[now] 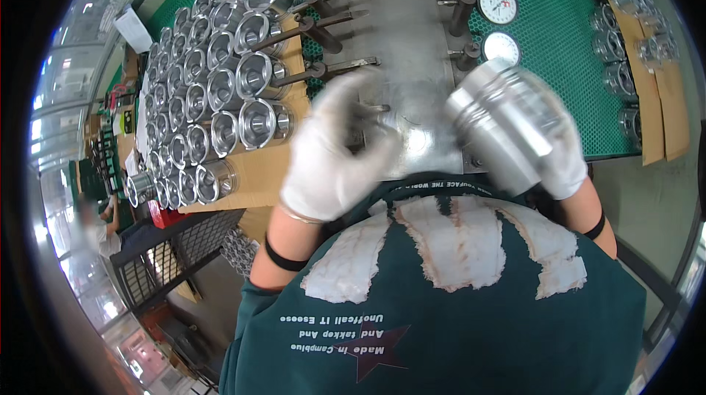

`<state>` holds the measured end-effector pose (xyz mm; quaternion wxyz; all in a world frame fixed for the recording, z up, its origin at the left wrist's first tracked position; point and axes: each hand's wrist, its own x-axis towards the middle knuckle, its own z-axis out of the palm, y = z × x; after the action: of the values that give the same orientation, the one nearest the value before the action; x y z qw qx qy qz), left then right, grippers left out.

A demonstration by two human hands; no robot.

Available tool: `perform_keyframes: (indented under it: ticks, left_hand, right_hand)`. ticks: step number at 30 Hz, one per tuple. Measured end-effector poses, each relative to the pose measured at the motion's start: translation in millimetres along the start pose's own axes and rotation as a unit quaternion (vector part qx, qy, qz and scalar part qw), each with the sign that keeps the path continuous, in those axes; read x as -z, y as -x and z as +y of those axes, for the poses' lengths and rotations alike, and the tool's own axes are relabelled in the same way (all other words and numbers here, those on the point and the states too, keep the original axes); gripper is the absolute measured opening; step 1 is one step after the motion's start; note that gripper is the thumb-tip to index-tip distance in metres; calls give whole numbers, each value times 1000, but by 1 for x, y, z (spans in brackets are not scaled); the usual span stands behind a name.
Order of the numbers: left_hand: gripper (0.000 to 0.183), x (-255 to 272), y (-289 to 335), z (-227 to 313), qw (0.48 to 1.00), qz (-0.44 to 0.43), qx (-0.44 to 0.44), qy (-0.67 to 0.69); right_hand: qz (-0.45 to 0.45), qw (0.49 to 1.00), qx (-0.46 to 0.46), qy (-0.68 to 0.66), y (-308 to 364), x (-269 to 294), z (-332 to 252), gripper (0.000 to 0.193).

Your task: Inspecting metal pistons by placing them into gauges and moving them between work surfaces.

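My right hand (568, 152), in a white glove, grips a shiny metal piston (504, 119) by its side. The piston is tilted, held in front of my chest over the near right edge of a metal plate (412, 34); ring grooves show near its upper end. My left hand (320, 171), also gloved and blurred at the fingers, hovers over the plate's near left side. Its thumb and fingers are apart with nothing between them. Close to its fingertips lies the nearest clamped metal rod (331, 71).
Rows of pistons (220, 90) stand on cardboard (257, 167) at the left. Several posts with rods (320, 34) flank the plate. Dial gauges (498, 4) line its right side on a green mat (562, 64). More pistons (609, 45) and cardboard (651, 101) are far right.
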<state>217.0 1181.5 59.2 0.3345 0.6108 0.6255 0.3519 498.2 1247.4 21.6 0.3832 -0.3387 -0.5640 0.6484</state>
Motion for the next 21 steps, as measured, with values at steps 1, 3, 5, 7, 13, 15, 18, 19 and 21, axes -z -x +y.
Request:
perform_keyframes:
  ticks: [1, 3, 5, 7, 13, 15, 18, 19, 21]
  left_hand:
    - [54, 8, -1, -19, 992, 108, -23, -54]
    - [47, 44, 7, -63, 940, 197, -30, -277]
    - [41, 68, 19, -72, 881, 143, 154, -424]
    - [38, 75, 33, -81, 783, 71, 200, -585]
    - [29, 83, 45, -105, 774, 33, 39, -631]
    - [29, 76, 50, -100, 769, 46, 43, -636]
    - [30, 68, 61, -88, 771, 62, 66, -631]
    - [32, 67, 65, -81, 776, 68, 86, -621]
    - [32, 67, 81, -70, 789, 99, 98, -598]
  right_hand:
    - [58, 998, 19, 19, 1, 17, 7, 61]
    - [155, 986, 39, 44, -6, 65, 13, 58]
    - [228, 969, -16, 93, -35, 102, 15, 46]
    - [277, 944, -124, 128, -71, 132, 22, 34]
    - [263, 912, -315, -26, -174, 224, 123, 21]
    - [262, 910, -315, -62, -196, 219, 125, 24]
    - [297, 908, -270, -124, -209, 193, 114, 31]
    - [316, 907, -230, -159, -208, 187, 108, 36]
    - [286, 927, -220, -97, -193, 196, 101, 41]
